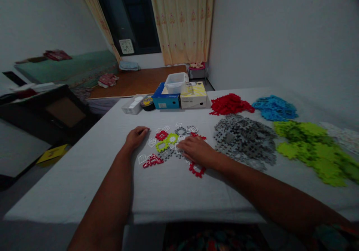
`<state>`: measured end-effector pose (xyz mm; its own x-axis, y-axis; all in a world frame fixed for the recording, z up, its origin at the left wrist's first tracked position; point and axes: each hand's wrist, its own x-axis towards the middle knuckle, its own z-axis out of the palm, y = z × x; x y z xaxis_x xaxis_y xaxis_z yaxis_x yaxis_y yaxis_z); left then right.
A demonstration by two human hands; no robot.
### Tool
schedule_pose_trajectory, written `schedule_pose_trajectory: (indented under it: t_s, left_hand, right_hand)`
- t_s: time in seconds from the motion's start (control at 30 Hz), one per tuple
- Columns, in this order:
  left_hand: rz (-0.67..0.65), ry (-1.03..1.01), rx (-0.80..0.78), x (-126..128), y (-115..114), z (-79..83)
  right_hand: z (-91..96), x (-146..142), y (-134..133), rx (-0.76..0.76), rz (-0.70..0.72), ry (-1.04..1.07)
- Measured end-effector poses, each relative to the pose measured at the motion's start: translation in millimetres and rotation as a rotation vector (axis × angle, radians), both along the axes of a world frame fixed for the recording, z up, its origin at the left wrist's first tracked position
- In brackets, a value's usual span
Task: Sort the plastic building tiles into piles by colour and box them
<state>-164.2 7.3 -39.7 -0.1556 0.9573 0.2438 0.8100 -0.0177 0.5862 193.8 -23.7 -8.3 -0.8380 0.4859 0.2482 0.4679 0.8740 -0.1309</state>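
Covering scattered tiles (pixel 168 140), right hand (pixel 196 150) flat

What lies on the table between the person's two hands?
In the head view, small pieces, red, lime-green, grey and clear, lie scattered between the left hand and the right hand.

Loose pieces (pixel 168 146) on table (pixel 92 168), piles (pixel 244 137) right, boxes (pixel 179 95) behind

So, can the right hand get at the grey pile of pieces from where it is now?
Probably yes: the grey pile lies just beside the right hand on the table, with nothing standing between them.
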Motion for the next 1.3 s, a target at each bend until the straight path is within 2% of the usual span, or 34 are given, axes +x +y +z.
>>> schedule_pose_trajectory:
  t_s: [0.17, 0.27, 0.4, 0.63, 0.8, 0.97, 1.03, 1.1, 1.17, 1.23, 1.3]
  left_hand:
    - [0.000, 0.003, 0.005, 1, 0, 0.3]
    - [-0.007, 0.014, 0.002, 1, 0, 0.9]
    - [-0.007, 0.017, 0.008, 1, -1, 2.1]
    - [-0.011, -0.002, 0.018, 2, -1, 2.9]
    - [-0.013, 0.014, 0.022, 1, -1, 2.4]
    - [-0.010, 0.013, 0.006, 2, 0, 2.1]
    - [-0.009, 0.008, 0.001, 1, 0, 1.5]
    - [-0.009, 0.001, 0.002, 0, 0, 0.7]
    - [-0.011, 0.000, 0.001, -2, 1, -0.2]
    - [-0.013, -0.001, -0.004, -4, 2, -1.1]
    - [-0.015, -0.004, -0.013, -5, 2, -1.6]
  right_hand:
    - [0.4, 15, 22, -0.001, -0.318, 0.040]
    - [2.1, 29, 34, -0.058, -0.400, -0.017]
    - [-3.6, 33, 35, -0.139, -0.364, -0.005]
    - [-10.7, 33, 39, -0.184, -0.341, 0.165]
    - [-9.5, 37, 44, -0.278, -0.348, 0.308]
    - [-12.8, 42, 48, -0.585, -0.182, 0.485]
    - [-11.3, 44, 44, -0.686, -0.179, 0.514]
    - [-3.1, 45, 36, -0.746, -0.202, 0.500]
    - [14.4, 47, 29, -0.744, -0.187, 0.444]
    - [40.3, 55, 27, -0.649, -0.155, 0.363]
    - [69.2, 69, 37, -0.505, -0.151, 0.287]
